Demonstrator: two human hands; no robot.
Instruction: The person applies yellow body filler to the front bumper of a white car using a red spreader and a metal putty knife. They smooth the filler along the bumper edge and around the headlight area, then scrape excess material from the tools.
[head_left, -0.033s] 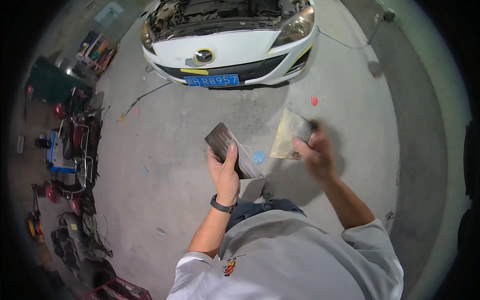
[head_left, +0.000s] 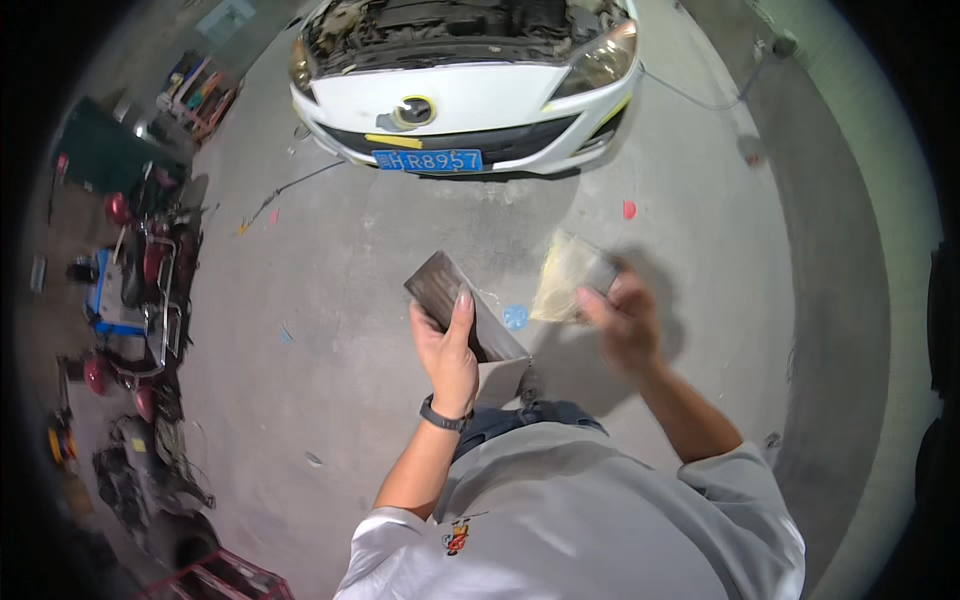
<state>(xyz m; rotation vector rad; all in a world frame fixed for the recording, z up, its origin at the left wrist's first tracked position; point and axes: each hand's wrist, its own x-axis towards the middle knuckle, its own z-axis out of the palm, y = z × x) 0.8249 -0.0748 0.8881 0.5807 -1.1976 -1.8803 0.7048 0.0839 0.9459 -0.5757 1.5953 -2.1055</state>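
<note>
In my left hand [head_left: 447,348] is a long, flat dark piece [head_left: 436,284] with brownish streaks and pale edges. My thumb lies across its face, and the other fingers are mostly hidden behind it. A pale flap [head_left: 503,378] shows at its lower end, close to my waist. My right hand [head_left: 630,325], a little blurred, pinches a thin pale-yellow sheet [head_left: 568,278] by its right side. The sheet has a greyer patch near my fingers; its exact kind I cannot make out. Both pieces are held apart, above the floor.
Ahead stands a white car [head_left: 450,100] with its engine bay exposed and yellow tape on its front. A red-and-black motorcycle [head_left: 150,280] and a crate of tools [head_left: 200,95] line the left. A blue disc [head_left: 514,317] and a red scrap [head_left: 629,209] lie on the grey floor.
My right hand has shifted slightly left and down with the pale-yellow sheet. My left hand keeps its hold on the dark piece, and the whole view has moved a little.
</note>
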